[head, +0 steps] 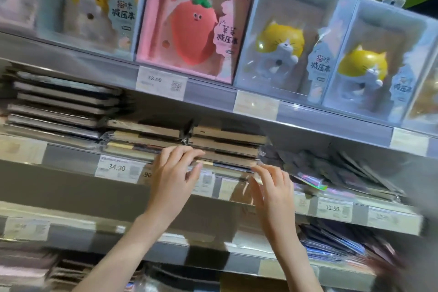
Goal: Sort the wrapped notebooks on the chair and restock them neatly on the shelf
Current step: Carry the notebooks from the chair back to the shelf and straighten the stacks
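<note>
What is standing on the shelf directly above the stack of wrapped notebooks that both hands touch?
A pink box with a red strawberry figure stands there, pale blue boxes with yellow cats beside it. What lies behind them is hidden.

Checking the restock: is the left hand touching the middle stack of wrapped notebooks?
Touching. The head view shows the left hand's fingers resting on the front edge of the middle stack of plastic-wrapped brown notebooks.
</note>
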{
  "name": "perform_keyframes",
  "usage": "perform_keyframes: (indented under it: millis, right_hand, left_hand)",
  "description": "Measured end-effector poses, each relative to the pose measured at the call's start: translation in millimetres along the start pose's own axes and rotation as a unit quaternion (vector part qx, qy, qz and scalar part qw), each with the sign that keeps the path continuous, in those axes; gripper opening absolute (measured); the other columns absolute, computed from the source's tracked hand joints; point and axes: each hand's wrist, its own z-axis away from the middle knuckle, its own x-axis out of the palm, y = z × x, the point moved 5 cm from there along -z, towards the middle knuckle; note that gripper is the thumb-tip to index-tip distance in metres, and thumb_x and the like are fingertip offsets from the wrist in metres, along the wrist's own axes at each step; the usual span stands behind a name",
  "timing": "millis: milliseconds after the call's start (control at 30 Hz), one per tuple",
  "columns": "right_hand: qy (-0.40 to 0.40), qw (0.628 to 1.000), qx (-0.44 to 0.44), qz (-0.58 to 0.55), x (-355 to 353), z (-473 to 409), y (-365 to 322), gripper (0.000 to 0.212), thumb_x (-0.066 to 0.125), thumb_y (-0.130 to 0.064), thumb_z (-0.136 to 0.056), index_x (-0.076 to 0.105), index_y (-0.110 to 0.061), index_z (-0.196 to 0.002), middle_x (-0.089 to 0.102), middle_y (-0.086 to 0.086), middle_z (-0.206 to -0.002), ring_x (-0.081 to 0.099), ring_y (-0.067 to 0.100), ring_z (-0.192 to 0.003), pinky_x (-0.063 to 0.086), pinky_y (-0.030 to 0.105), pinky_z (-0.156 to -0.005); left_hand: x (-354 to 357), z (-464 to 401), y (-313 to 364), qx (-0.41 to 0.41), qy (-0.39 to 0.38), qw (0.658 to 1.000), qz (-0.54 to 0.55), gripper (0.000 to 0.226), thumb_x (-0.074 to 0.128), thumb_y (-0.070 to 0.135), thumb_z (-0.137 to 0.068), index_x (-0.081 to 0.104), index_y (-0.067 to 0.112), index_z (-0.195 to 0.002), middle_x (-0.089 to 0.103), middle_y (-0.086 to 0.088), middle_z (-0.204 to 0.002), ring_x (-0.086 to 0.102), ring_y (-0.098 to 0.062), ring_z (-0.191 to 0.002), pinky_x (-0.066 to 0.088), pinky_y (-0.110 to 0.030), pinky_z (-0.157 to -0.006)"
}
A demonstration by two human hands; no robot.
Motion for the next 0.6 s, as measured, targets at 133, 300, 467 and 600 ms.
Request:
perform_keyframes:
  millis: [133,300,467,600]
  right_hand:
    - [-0.066,0.998,-0.007,-0.010,-3,6,15,0.031,0.060,-0.026,-0.085,0.059,-0.015,-0.114,0.063,0.004,-0.104,0.060,0.020,-0.093,0.047,0.030,-0.081]
    - [-0.107,0.994,0.000,0.017,0,3,13,0.045,0.038,-0.051,-0.087,0.060,-0.023,-0.115,0.067,-0.006,-0.104,0.060,0.014,-0.096,0.037,0.026,-0.088]
    - [-0.077,0.997,0.013,0.019,4,0,9,0.032,0.060,-0.041,-0.083,0.065,-0.022,-0.108,0.069,-0.003,-0.098,0.064,0.019,-0.089,0.043,0.034,-0.086]
    - [-0.070,0.997,0.011,0.040,3,2,6,0.035,0.069,-0.032,-0.079,0.063,-0.020,-0.110,0.069,-0.001,-0.099,0.063,0.021,-0.090,0.046,0.038,-0.088]
  left_hand:
    - [-1,4,-4,0.010,0.009,1.000,0.005,0.036,0.041,0.039,-0.088,0.066,0.017,-0.102,0.058,0.004,-0.101,0.045,-0.009,-0.101,0.029,-0.018,-0.087]
    - [-8,3,-3,0.001,0.017,1.000,-0.004,0.030,0.044,0.037,-0.089,0.065,0.018,-0.097,0.059,0.005,-0.099,0.046,-0.007,-0.099,0.026,-0.025,-0.093]
    - [-11,3,-7,0.010,0.015,0.999,-0.042,0.025,0.042,0.031,-0.092,0.063,0.018,-0.098,0.063,0.006,-0.100,0.048,-0.008,-0.100,0.022,-0.025,-0.102]
    - [-7,7,-5,0.003,0.009,0.996,-0.087,0.017,0.053,0.026,-0.092,0.064,0.020,-0.103,0.065,0.007,-0.104,0.059,-0.012,-0.099,0.020,-0.035,-0.108]
